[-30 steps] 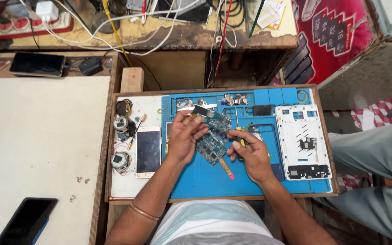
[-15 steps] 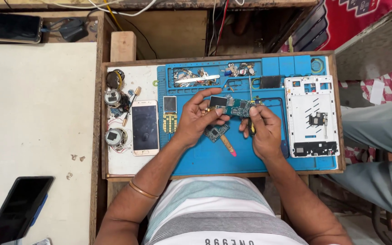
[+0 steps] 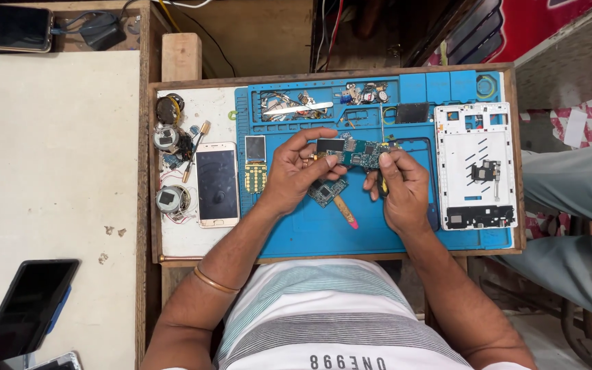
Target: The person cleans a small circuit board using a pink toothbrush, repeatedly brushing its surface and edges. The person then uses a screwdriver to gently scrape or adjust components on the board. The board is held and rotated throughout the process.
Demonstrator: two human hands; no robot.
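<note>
Both hands have lifted the long green circuit board (image 3: pixel 359 153) clear of the blue mat (image 3: pixel 310 233). Left hand (image 3: pixel 296 173) pinches its left end between thumb and fingers; right hand (image 3: pixel 400 186) grips the right end, fingers curled round a yellow-handled tool (image 3: pixel 382 182) (tip hidden). Earlier the board sat lower. A smaller board (image 3: pixel 326 191) lies beneath, beside a pink-tipped stick (image 3: pixel 346 213).

Soft, matt blue rubber mat (image 3: pixel 310 236) on a rough brown wooden tray (image 3: pixel 153 171). Shiny black glass on the white flat phone (image 3: pixel 217 183). Smooth white plastic phone frame (image 3: pixel 474 137). Green hard circuit board (image 3: pixel 359 155) with small shiny metal bits. Thin shiny gold metal bangle (image 3: pixel 214 280). Soft striped cloth shirt (image 3: pixel 330 315).
</note>
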